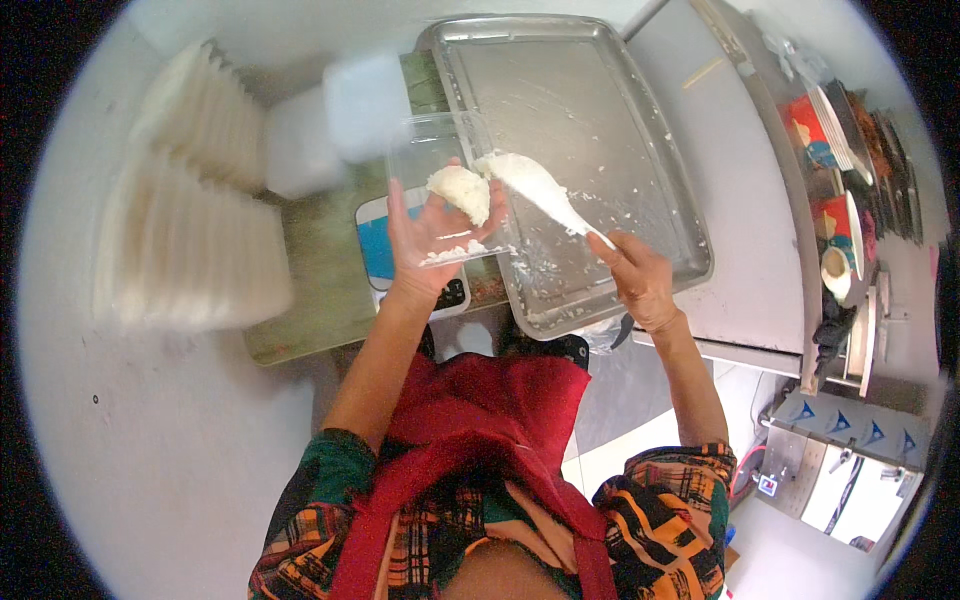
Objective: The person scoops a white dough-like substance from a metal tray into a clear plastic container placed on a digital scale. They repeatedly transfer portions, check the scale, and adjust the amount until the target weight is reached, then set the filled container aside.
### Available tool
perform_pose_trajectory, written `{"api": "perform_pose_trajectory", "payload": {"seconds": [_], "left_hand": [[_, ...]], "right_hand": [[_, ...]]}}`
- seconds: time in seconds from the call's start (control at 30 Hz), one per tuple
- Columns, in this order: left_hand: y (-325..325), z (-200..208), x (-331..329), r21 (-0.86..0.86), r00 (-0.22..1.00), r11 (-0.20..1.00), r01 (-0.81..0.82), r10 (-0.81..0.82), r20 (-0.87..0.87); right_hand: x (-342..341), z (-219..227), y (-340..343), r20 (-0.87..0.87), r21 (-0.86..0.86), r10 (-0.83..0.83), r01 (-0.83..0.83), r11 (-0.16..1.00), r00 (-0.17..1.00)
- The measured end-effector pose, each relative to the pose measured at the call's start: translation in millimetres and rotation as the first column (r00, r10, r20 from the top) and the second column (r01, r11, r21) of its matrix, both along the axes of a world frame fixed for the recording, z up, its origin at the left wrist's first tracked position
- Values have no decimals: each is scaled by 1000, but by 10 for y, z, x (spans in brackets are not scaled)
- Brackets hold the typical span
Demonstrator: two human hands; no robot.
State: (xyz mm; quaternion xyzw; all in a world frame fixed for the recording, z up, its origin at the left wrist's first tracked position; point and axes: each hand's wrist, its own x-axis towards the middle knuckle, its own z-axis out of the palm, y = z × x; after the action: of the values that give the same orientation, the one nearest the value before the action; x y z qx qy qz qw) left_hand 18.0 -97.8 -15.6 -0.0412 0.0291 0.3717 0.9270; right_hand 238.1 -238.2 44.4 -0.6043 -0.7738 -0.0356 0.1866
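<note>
My left hand (408, 245) holds a clear plastic container (440, 122) from beneath, fingers spread under its see-through bottom. Inside lies a clump of white rice (460, 194), with loose grains along the near edge. In my right hand (640, 282) is the handle of a white rice paddle (535, 188), its blade tip close beside the clump and coated with grains. Below and to the right is a large metal tray (570, 95), smeared and dotted with scattered rice. A white and blue kitchen scale (376, 248) sits partly hidden under my left hand.
Tall stacks of pale containers (195, 235) stand at the left on the green tabletop (300, 325), blurred. White boxes (368, 105) are at the back. A white surface (740, 190) lies right of the tray, and a shelf with red cups (810, 125) is farther right.
</note>
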Motion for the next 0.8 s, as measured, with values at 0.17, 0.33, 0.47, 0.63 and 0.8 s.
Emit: {"api": "perform_pose_trajectory", "payload": {"seconds": [0.17, 0.33, 0.47, 0.63, 0.8], "left_hand": [[-105, 93, 23, 53, 998, 998, 44, -46, 44], [-219, 138, 28, 157, 982, 977, 143, -159, 98], [-312, 256, 30, 176, 957, 958, 225, -252, 144], [-361, 293, 24, 261, 916, 918, 298, -352, 191], [-404, 279, 6, 255, 912, 892, 374, -403, 75]], "right_hand": [[-10, 97, -360, -692, -181, -205, 109, 978, 693], [-145, 424, -471, -908, -401, -397, -4, 916, 135], [-90, 454, -585, -854, -520, -515, -114, 847, 66], [40, 376, -750, -835, -549, -539, -195, 813, 108], [90, 440, -898, -782, -620, -597, -128, 774, 180]]}}
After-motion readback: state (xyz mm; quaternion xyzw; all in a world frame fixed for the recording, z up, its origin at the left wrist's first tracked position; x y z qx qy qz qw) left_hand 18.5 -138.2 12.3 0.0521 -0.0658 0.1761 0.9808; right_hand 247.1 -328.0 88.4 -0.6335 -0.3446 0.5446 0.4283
